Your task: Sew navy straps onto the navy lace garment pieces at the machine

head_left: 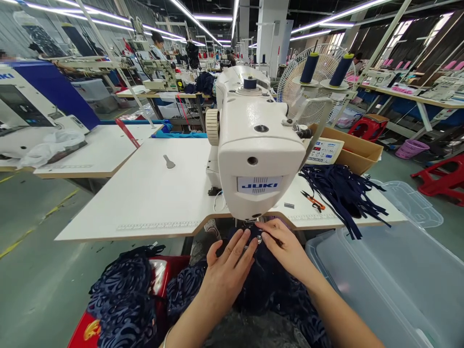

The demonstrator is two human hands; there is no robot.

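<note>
A white sewing machine [261,159] with a blue label stands in front of me, its needle area low at the table's cut-out edge. Dark navy fabric [259,275] hangs below the needle and spreads over my lap. My left hand [232,258] lies on this fabric with its fingers stretched out, just left of the needle area. Close on the right, my right hand [284,244] pinches the fabric, index finger reaching up beside the needle area. A small shiny metal part [259,239] shows between the two hands. The needle tip itself is hidden.
Navy strips [337,188] and orange-handled thread snips [314,200] lie on the right of the white table [155,193]. Patterned navy garments [125,295] rest on a red stool [159,275] at lower left. A clear plastic bin [391,280] stands at right.
</note>
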